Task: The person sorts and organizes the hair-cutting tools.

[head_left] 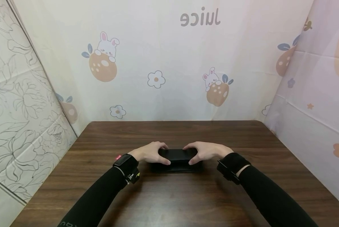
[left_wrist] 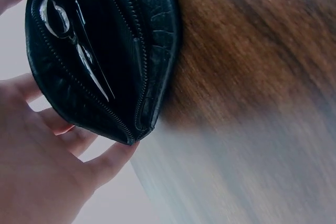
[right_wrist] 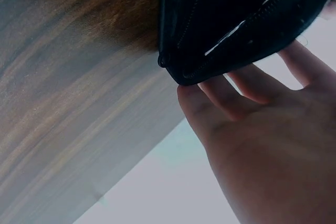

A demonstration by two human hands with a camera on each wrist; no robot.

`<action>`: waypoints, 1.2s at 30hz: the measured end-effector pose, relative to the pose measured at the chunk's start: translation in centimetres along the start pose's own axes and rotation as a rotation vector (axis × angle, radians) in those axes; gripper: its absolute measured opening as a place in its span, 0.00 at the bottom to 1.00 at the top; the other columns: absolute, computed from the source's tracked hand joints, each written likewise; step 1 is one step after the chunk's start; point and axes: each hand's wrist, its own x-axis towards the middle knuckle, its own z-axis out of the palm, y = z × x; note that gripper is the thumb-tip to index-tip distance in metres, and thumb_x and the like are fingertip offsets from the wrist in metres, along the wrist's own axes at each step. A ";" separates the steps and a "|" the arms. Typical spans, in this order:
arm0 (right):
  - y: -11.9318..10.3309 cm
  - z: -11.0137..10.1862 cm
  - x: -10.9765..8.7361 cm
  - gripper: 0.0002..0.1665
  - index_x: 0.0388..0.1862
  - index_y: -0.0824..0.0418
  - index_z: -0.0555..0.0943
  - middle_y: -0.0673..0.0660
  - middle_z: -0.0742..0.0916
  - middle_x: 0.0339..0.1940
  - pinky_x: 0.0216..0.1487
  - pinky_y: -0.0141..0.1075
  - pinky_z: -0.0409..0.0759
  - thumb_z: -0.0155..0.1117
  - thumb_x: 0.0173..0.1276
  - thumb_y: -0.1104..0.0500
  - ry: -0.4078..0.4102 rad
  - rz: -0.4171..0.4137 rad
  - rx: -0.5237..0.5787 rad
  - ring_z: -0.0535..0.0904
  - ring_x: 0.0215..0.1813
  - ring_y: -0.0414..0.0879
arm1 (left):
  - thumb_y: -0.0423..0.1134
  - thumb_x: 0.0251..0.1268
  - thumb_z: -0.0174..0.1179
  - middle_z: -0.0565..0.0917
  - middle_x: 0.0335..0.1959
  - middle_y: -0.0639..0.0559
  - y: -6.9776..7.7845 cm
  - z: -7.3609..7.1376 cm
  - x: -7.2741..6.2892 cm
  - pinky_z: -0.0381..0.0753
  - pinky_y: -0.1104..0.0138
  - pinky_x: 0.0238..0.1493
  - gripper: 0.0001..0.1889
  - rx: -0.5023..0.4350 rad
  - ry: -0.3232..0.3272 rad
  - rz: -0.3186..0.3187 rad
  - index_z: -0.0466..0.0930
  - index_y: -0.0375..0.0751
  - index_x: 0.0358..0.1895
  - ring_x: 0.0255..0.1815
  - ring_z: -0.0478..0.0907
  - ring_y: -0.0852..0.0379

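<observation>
A black zip case [head_left: 178,155] with a textured leather-like surface lies at the middle of the table, its zip undone and its mouth parted. My left hand [head_left: 150,152] grips the upper flap at the left end, thumb on the near side and fingers behind. At the right end, my right hand [head_left: 208,150] holds the same flap in a mirrored way. Shiny metal scissors [left_wrist: 85,62] show inside the case in the left wrist view, beside other metal tools that are partly hidden. In the right wrist view, fingertips [right_wrist: 191,95] touch the case's outer wall.
The brown wood-grain table [head_left: 176,201] has rounded far corners. White printed curtains [head_left: 158,47] hang behind it and along the right side. A panel with line-drawn flowers [head_left: 24,104] stands on the left.
</observation>
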 end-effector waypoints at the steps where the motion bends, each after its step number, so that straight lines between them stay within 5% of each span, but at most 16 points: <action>1: 0.0 0.0 0.0 0.41 0.73 0.50 0.73 0.53 0.75 0.70 0.68 0.55 0.65 0.75 0.60 0.49 0.004 -0.003 -0.002 0.70 0.67 0.51 | 0.58 0.56 0.71 0.81 0.56 0.48 0.0 0.0 0.0 0.73 0.55 0.62 0.37 0.002 0.004 0.007 0.75 0.42 0.66 0.57 0.76 0.53; 23: 0.0 1.6 0.5 0.45 0.73 0.56 0.72 0.59 0.74 0.70 0.64 0.55 0.70 0.79 0.58 0.50 0.181 -0.071 -0.170 0.68 0.66 0.55 | 0.57 0.53 0.74 0.74 0.63 0.46 -0.1 0.3 0.1 0.67 0.50 0.64 0.41 0.211 0.094 0.010 0.73 0.48 0.70 0.64 0.66 0.46; 36: 0.3 2.1 0.8 0.43 0.72 0.55 0.73 0.58 0.74 0.70 0.66 0.55 0.70 0.78 0.59 0.50 0.185 -0.053 -0.168 0.67 0.68 0.54 | 0.60 0.54 0.72 0.73 0.68 0.46 -0.2 1.0 0.6 0.66 0.49 0.66 0.45 0.254 0.045 -0.009 0.68 0.48 0.75 0.67 0.65 0.45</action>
